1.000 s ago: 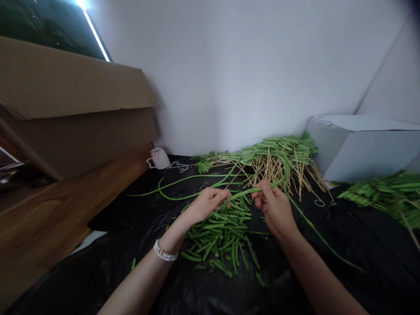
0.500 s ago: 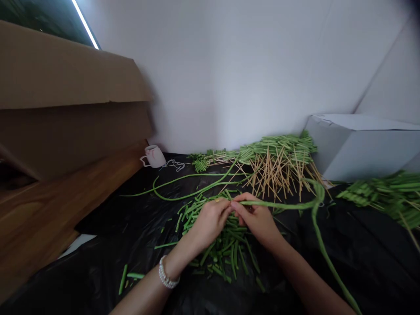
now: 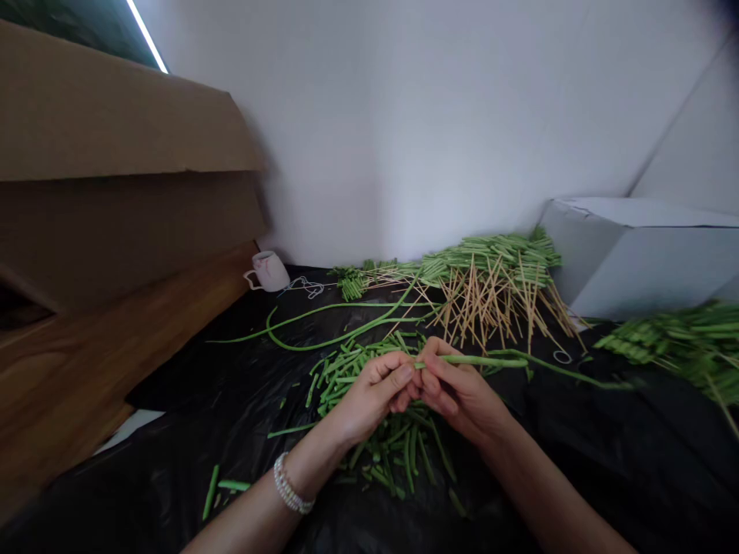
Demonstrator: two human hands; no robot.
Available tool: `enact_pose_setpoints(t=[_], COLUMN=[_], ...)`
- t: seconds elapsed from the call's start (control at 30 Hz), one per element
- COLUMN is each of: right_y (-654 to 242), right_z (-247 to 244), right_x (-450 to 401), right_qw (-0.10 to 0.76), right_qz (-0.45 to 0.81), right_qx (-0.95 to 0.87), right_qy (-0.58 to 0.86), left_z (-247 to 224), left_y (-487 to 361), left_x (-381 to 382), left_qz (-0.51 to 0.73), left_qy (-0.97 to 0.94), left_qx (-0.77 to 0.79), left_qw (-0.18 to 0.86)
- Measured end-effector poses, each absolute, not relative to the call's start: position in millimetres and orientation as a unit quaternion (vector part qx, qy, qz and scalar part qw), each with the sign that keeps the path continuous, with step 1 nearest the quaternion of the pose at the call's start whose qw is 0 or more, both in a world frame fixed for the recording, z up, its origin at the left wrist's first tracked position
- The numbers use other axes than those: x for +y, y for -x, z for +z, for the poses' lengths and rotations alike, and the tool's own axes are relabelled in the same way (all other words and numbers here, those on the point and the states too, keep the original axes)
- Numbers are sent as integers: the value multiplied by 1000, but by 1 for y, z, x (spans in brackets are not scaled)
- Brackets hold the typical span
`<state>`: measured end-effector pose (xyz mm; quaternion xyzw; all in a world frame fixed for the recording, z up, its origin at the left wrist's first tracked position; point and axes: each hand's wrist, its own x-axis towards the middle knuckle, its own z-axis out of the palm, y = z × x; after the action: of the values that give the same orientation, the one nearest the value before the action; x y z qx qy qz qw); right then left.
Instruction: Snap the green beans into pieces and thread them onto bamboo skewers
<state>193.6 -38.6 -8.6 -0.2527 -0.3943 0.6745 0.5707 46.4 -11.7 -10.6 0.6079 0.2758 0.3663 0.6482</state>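
A long green bean (image 3: 485,360) stretches from between my fingers toward the right, its far part bending back and lying out above the black sheet. My right hand (image 3: 462,388) pinches it close to its end. My left hand (image 3: 384,388), with a beaded bracelet at the wrist, is closed at that same end, thumb against fingers, nearly touching the right. Under both hands lies a pile of short cut bean pieces (image 3: 412,450). More whole long beans (image 3: 323,348) curve across the sheet just beyond.
Black plastic sheeting (image 3: 242,415) covers the surface. Skewered bean pieces (image 3: 490,258) with bare wooden sticks are heaped along the wall; another green heap (image 3: 675,338) is at right. A white box (image 3: 647,261), a mug (image 3: 270,271) and a large cardboard box (image 3: 127,123) stand around.
The bean's long trailing part has swung from hanging down at the right to reaching outward, farther from me. My hands have shifted slightly right and the left thumb has moved.
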Motion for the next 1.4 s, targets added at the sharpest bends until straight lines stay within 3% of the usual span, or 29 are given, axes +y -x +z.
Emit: enact_pose_setpoints(t=[0.17, 0.3, 0.4, 0.57, 0.67, 0.77, 0.87, 1.0, 1.2, 1.3, 1.4], right_y=[-197, -197, -193, -188, -187, -186, -185, -180, -194, -210, -228], right_z=[-17, -20, -21, -19, -17, -17, -18, -21, -12, 16, 45], right_x=[-29, -27, -29, -35, -38, -42, -44, -43, -48, -66, -85], right_qw=[548, 519, 523, 518, 507, 472, 376, 362, 249, 256, 305], right_qz=[521, 393, 440, 683, 715, 685, 652, 511, 431, 379, 476], right_qx=[-506, -598, -572, -416, -414, -476, -551, -677, -713, -728, -666], right_qy=[415, 467, 454, 305, 245, 285, 359, 386, 494, 511, 487], left_z=[-5, -6, -2, 2, -1, -3, 0, 2, -1, -6, -13], left_y=[-38, -36, -37, -36, -34, -32, -33, -38, -39, -37, -34], left_x=[-8, -9, -12, -13, -6, 2, 3, -5, -5, 1, 6], left_qz=[331, 290, 292, 322, 357, 423, 402, 305, 378, 390, 366], left_qy=[-831, -883, -877, -756, -680, -676, -729, -773, -714, -733, -778], left_qx=[310, 294, 295, 253, 253, 318, 329, 308, 379, 420, 446], left_qw=[322, 223, 243, 511, 588, 513, 446, 463, 451, 366, 248])
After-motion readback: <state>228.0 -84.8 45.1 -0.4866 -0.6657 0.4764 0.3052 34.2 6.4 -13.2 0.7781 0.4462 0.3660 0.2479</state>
